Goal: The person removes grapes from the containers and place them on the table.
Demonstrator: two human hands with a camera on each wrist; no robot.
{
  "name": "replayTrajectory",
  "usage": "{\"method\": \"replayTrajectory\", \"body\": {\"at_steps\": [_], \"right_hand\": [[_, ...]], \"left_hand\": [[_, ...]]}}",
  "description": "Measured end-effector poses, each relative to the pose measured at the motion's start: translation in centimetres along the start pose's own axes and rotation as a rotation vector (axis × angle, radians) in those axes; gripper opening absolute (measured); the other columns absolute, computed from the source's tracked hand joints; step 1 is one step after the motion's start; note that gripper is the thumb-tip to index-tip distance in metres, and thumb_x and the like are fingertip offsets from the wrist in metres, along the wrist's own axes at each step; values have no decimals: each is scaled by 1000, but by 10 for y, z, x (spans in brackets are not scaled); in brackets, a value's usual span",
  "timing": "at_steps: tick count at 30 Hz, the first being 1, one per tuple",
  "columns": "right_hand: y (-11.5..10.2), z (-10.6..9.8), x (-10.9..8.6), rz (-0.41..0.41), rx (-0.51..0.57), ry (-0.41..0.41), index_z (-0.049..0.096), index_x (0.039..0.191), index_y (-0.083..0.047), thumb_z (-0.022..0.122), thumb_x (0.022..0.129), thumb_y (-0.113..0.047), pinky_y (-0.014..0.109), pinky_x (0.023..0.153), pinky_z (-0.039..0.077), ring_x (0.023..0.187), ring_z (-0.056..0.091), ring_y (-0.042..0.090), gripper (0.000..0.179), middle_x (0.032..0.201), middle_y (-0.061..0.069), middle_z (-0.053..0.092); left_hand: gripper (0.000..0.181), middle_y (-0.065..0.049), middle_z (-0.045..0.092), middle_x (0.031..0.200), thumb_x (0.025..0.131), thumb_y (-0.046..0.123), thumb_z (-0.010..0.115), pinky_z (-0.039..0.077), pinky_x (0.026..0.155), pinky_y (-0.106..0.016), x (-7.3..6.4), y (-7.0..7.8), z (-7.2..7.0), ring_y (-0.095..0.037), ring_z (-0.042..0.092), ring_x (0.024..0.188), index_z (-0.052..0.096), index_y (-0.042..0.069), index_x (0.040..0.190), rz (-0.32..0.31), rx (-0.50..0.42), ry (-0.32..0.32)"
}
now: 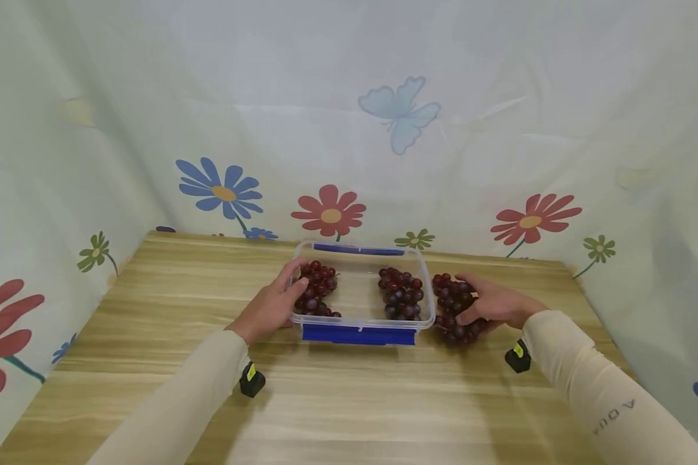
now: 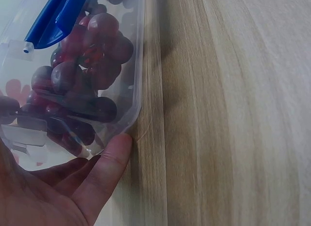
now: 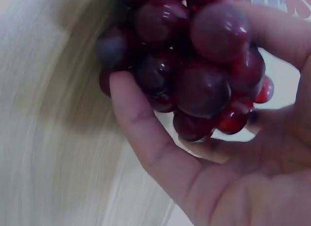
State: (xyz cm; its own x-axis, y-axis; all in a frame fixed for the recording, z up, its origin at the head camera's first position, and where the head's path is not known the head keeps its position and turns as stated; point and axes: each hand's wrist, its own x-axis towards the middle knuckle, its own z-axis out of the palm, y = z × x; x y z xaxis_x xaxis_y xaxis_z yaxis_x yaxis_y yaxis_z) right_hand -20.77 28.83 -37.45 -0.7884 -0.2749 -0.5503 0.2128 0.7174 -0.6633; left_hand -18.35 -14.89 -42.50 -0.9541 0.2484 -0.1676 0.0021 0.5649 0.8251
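A clear plastic food container [image 1: 360, 322] with blue clip flaps stands lidless on the table. Inside it, one bunch of dark red grapes [image 1: 317, 290] lies at the left end and another bunch [image 1: 401, 294] at the right end. My left hand [image 1: 270, 303] holds the container's left end, with fingers at the rim and, in the left wrist view, a fingertip [image 2: 120, 143] at its lower corner. Just outside the right wall, my right hand [image 1: 497, 303] grips a third bunch of grapes [image 3: 201, 87], thumb and fingers curled round it.
The wood-grain table [image 1: 349, 400] reaches back to a white curtain [image 1: 279, 97] printed with flowers and a butterfly. The curtain also hangs along the left and right sides. A small black device [image 1: 253, 380] sits at my left wrist, another [image 1: 518, 357] at my right.
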Motion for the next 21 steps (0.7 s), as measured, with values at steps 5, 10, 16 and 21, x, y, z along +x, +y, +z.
{"method": "replayTrajectory", "body": {"at_steps": [5, 10, 16, 21], "right_hand": [[-5, 0, 0, -26, -21, -26, -1, 167, -13, 86, 80, -10, 70, 116, 36, 150, 26, 55, 123, 168, 31, 13], [-7, 0, -2, -34, 40, 63, 1, 167, -6, 80, 78, -1, 61, 105, 50, 149, 28, 58, 119, 169, 34, 7], [-2, -3, -3, -107, 166, 129, 8, 165, -2, 70, 78, 7, 48, 102, 52, 147, 35, 55, 107, 168, 35, 10], [2, -1, -3, -143, 169, 139, 14, 164, 0, 62, 86, 3, 61, 116, 41, 152, 29, 54, 91, 168, 33, 18]], "left_hand": [[51, -18, 42, 159, 112, 52, 33, 53, 70, -37, -2, 1, -2, -27, 66, 70, 21, 42, 161, 7, 10, 4], [51, -19, 41, 160, 112, 51, 34, 55, 69, -36, -1, 0, -1, -26, 66, 73, 21, 42, 161, -1, -2, 1], [51, -15, 30, 170, 113, 50, 35, 57, 73, -36, 0, -2, -1, -24, 69, 81, 21, 41, 161, 4, 2, 5], [52, -16, 30, 170, 112, 51, 35, 57, 73, -36, 0, 0, -1, -25, 69, 81, 21, 41, 161, 0, -1, 6]]}}
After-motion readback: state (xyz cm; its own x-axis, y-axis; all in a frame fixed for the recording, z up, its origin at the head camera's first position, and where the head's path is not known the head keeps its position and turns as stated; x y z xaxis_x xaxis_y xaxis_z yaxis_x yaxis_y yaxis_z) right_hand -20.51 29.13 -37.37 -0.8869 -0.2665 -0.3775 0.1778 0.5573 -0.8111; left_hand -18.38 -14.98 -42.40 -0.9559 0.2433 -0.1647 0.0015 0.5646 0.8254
